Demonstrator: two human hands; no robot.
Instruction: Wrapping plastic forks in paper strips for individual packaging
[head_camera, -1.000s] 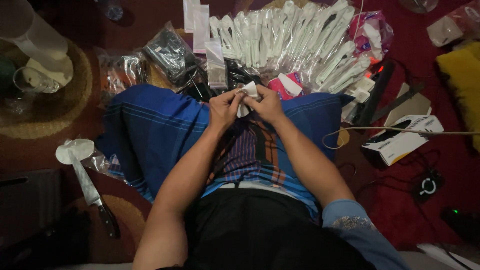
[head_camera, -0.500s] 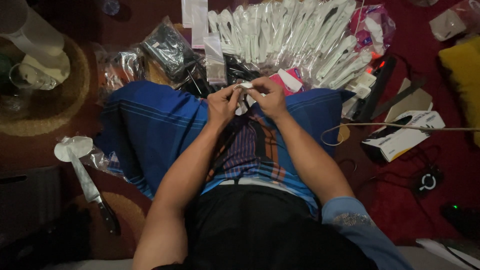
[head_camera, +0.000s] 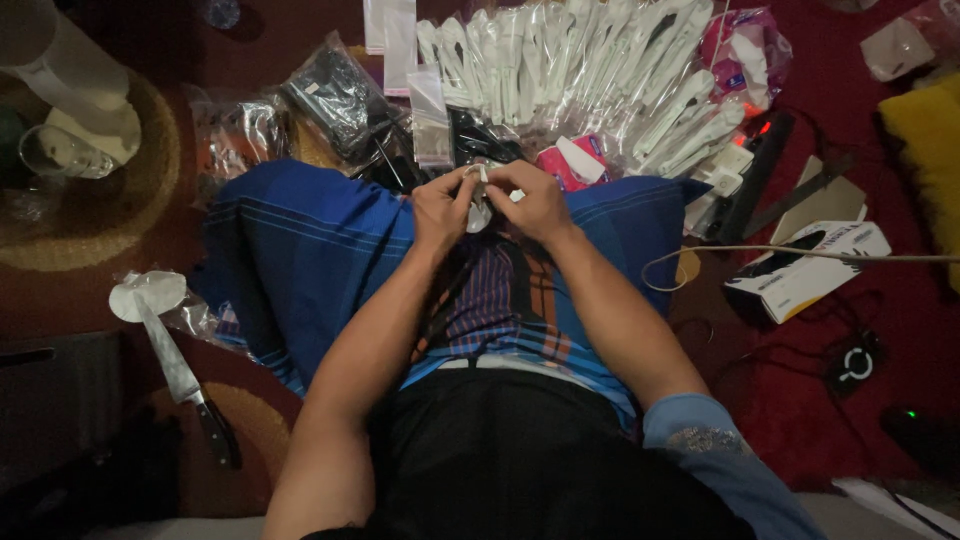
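My left hand (head_camera: 443, 207) and my right hand (head_camera: 537, 203) meet above my lap, both pinching one small white item (head_camera: 479, 205) between the fingertips. Its exact shape is hidden by my fingers. Beneath my hands lies a blue striped cloth (head_camera: 300, 250) spread over my legs. Just beyond my hands a fan of white items in clear plastic sleeves (head_camera: 590, 70) is laid out on the floor.
A knife (head_camera: 185, 385) with a dark handle lies at the left by a crumpled clear wrapper (head_camera: 150, 295). Dark packets in plastic (head_camera: 335, 95) sit at the upper left, a pink packet (head_camera: 570, 160) ahead, a white box (head_camera: 810, 265) and cables on the red carpet at right.
My hands have stayed together on the white item, with only slight finger shifts. The view has barely moved.
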